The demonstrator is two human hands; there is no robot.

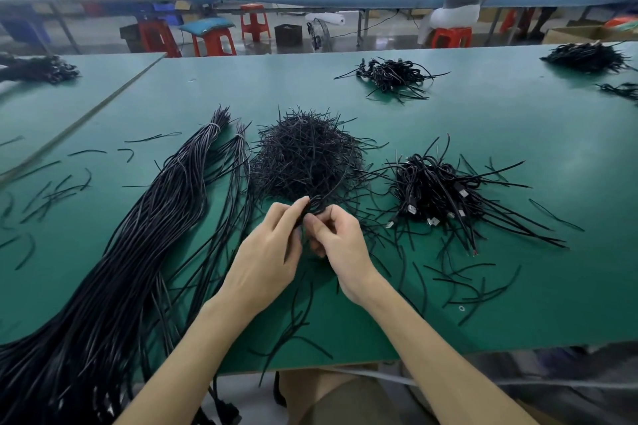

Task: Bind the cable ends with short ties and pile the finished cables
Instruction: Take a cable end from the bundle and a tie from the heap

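Note:
Both hands meet over the green table (466,304), just below a heap of short black ties (303,155). My left hand (272,245) pinches a looped black cable (316,204) between thumb and fingers. My right hand (336,238) holds the same cable from the right, its fingers curled around it. The cable's tail hangs down between my wrists toward the table edge. A pile of finished cables with plugs (435,197) lies to the right of my hands. A long bundle of unbound black cables (138,245) runs along the left, off the near edge.
Loose ties are scattered at left (51,193) and lower right (476,290). More cable piles sit at the far middle (393,76), far right (587,57) and far left (34,67). Red stools and seated people at another bench fill the background.

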